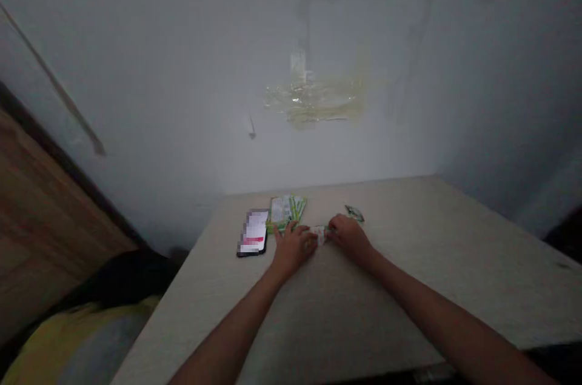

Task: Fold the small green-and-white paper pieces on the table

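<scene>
Fingers (334, 225) of our right hand (352, 239) are pinching a small whitish packet (320, 235) on the worktop (409, 227); our left hand (292, 247), partly spread, is touching it, grip unclear. Green-and-white packets (282, 208) are lying beyond, contents hidden.

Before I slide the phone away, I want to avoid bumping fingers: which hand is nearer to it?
Left. The left hand is just to the right of the phone; the right hand is farther right, beyond the left hand.
</scene>
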Tool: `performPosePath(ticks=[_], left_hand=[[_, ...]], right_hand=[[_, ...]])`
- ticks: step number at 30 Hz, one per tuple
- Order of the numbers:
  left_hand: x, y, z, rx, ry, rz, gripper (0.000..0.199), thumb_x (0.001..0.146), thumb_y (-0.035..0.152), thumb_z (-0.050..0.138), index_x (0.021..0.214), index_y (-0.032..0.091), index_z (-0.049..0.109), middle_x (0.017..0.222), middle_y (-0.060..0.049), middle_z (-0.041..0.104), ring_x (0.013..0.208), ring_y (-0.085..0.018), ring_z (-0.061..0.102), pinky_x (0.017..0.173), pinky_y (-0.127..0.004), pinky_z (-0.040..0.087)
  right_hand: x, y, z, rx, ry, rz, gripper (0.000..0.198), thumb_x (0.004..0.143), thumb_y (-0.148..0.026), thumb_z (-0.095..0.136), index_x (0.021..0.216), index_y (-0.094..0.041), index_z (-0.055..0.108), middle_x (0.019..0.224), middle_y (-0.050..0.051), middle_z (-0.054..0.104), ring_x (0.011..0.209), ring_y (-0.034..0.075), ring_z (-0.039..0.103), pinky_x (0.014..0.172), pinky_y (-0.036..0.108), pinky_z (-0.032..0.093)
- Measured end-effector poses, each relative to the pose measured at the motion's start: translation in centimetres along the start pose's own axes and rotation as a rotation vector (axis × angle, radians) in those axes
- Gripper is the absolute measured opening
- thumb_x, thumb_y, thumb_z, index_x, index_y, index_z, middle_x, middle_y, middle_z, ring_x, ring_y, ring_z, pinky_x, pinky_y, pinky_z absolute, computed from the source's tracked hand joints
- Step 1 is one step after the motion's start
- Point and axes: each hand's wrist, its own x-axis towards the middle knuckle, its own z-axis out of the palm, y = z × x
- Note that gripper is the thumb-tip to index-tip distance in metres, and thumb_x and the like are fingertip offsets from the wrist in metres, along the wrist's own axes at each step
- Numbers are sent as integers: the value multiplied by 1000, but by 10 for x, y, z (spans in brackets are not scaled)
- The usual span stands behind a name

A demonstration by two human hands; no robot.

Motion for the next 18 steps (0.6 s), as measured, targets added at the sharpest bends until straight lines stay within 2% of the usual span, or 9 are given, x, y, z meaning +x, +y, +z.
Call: performPosePath(ticks=[6, 11, 18], left_hand=[[0, 2, -2, 6, -4, 0, 20, 88, 41, 57, 104, 41, 68, 124, 1, 63, 131, -34, 39, 105, -76, 0], [-1, 1, -1, 24, 13, 8, 20, 88, 41, 57, 104, 42, 68, 123, 3, 64, 130, -33, 39, 104, -77, -2], [2, 4, -4, 11, 2, 7, 18, 88, 41, 56, 100, 38, 69, 120, 1, 65, 131, -32, 38, 105, -75, -7]], right_hand=[[-4, 4, 5, 127, -16, -58, 8, 88, -24, 63, 88, -16, 64, 86, 5, 63, 82, 17, 58, 75, 28, 41], [-5, 3, 3, 124, -4, -120, 8, 87, -24, 64, 91, -18, 69, 88, 5, 63, 83, 18, 57, 75, 29, 42], [-6, -2, 4, 104, 3, -79, 9, 84, -25, 67, 88, -19, 73, 90, 7, 61, 83, 18, 55, 75, 30, 43]])
